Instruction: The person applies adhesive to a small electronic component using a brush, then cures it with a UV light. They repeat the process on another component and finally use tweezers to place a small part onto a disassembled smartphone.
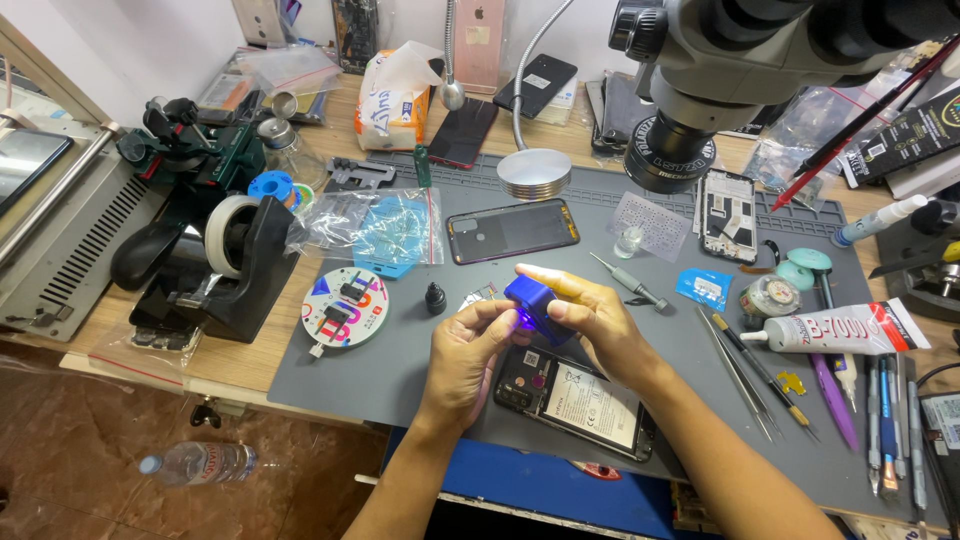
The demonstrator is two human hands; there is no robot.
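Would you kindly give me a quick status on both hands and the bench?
Both hands raised over the mat. Right hand grips small blue lamp; left hand pinches something tiny beneath it. Opened phone lies below. Nothing in the way.

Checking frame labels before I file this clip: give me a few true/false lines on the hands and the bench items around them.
1. Both hands hold a small blue box-shaped lamp between them. True: left hand, right hand.
2. An opened black phone with its back removed lies on the grey work mat below the hands. True.
3. The white glue tube with the black nozzle is in the left hand. False: it lies on the mat, to the right of the hands.
4. The clear plastic water bottle stands on the mat. False: it lies on the floor.
5. The black tape dispenser sits left of the mat. True.
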